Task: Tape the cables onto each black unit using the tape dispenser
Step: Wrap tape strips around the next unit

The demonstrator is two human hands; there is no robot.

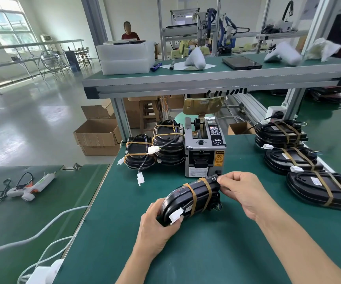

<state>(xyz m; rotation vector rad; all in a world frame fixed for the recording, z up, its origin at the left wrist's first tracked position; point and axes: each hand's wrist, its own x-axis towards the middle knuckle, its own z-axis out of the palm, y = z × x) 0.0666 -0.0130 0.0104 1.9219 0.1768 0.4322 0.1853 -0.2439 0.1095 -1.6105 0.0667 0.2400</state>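
Note:
A black oval unit (188, 198) is held tilted above the green table (216, 249), with two amber tape bands round it and its cable. My left hand (157, 224) grips its near end, thumb by the white connector (175, 215). My right hand (241, 191) pinches its far end, close to the front of the grey tape dispenser (205, 148). Stacked black units with loose cables (163, 146) stand left of the dispenser. Taped black units (300, 158) lie in a row at the right.
A glue gun (30, 186) and white cables lie on the lower table at left. Cardboard boxes (98, 135) sit on the floor behind. An upper shelf (206, 78) holds foam trays, a tablet and white parts. A person sits far back.

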